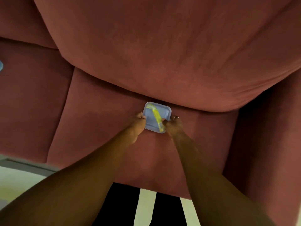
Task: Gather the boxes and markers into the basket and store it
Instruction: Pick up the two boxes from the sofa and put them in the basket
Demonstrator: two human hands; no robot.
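Note:
A small square box (154,115) of pale blue translucent plastic lies on the red sofa seat (101,121), close to the crease under the back cushion. A yellow marker (156,117) lies slanted across its top or inside it; I cannot tell which. My left hand (137,123) grips the box's left edge. My right hand (173,123), with a ring on one finger, grips its right edge, thumb by the marker's near end. No basket is in view.
The big red back cushion (162,54) bulges over the seat right behind the box. The sofa arm (267,144) rises at right. A pale blue object (1,66) peeks in at the left edge. Below lies a black-and-white striped rug (146,209).

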